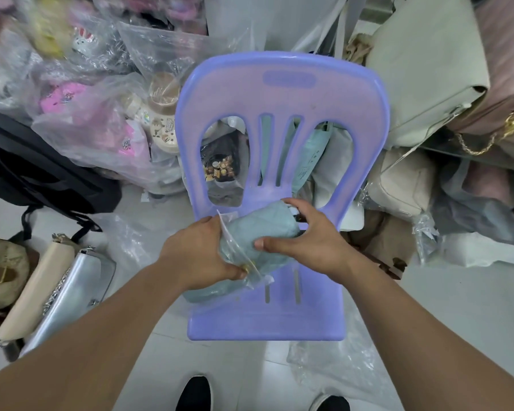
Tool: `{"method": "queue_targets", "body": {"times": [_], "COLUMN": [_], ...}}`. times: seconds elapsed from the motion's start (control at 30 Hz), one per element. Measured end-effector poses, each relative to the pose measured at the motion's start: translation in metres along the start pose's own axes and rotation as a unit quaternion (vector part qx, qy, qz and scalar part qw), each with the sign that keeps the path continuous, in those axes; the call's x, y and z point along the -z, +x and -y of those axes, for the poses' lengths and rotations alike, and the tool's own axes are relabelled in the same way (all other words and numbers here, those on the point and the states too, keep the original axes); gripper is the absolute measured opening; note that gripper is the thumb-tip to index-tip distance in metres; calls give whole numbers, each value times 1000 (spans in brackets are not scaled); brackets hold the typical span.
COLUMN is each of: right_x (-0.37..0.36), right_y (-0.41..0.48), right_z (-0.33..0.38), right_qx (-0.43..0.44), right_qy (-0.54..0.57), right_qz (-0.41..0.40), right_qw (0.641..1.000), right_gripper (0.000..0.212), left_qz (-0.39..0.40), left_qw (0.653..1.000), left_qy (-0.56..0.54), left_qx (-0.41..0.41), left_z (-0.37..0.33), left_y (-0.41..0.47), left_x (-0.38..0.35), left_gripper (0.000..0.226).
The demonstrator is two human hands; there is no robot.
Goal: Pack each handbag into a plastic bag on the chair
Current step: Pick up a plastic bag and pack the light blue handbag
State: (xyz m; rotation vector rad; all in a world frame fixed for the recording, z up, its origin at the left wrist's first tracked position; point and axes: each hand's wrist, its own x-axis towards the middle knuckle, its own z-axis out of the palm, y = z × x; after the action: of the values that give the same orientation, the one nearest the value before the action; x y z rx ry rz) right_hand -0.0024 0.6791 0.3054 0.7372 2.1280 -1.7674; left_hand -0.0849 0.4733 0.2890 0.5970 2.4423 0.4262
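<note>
Step in hand: the teal handbag (258,229) is judged to be part-way into a clear plastic bag (260,278). One end is sleeved; the end under the right fingers looks bare.
Left hand (202,253): fingers and thumb are clamped on the film and on the sleeved end beneath it. A gold clasp (247,266) is seen just at the thumb tip.
Right hand (306,235): fingers are curled over the top of the bare end and the thumb is pressed on the near face, so the hand is clamped on the handbag.
Location of handbag: held between the two sets of fingers, just over the seat of the chair (279,93). Whether its lower corner touches the seat cannot be told.
Next move (judged): the film is to be drawn from the left fingers toward the right fingers, or the handbag pushed deeper. The right grip would have to be shifted so the film can pass beneath it.
Handbag material: soft, quilted and matte, with a rounded, pillow-like form. It is expected to give under pressure.
Plastic bag: thin, glossy and creased, with its edge standing up beside the left knuckles. It is likely to be slippery and clinging.
Chair: hard moulded lilac plastic, with a slotted seat and back.
Remaining (judged): a silver handbag (72,280) and a cream handbag (33,289) lie unbagged on the floor, well left of the left fingers.
</note>
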Motion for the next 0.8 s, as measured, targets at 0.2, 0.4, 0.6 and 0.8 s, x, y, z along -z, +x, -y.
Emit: {"method": "queue_targets", "body": {"times": [0.2, 0.4, 0.6, 0.8], "right_x": [0, -9, -9, -17], "right_y": [5, 11, 6, 4], "right_z": [21, 24, 12, -1], "right_qx": [101, 152, 156, 134], "right_qy": [-141, -342, -335, -320], "right_qz": [-36, -33, -71, -61], "right_qw": [984, 927, 927, 936], "right_gripper": [54, 52, 54, 60], "left_qz": [-26, -48, -107, -59], "left_qw": [995, 941, 938, 963], "left_qy": [-90, -332, -325, -251], "left_qx": [-36, -47, -55, -77], "left_z": [-6, -33, -43, -24], "left_y": [-1, -4, 5, 9], "left_x": [-13, -20, -24, -28], "left_gripper": [97, 90, 84, 94]}}
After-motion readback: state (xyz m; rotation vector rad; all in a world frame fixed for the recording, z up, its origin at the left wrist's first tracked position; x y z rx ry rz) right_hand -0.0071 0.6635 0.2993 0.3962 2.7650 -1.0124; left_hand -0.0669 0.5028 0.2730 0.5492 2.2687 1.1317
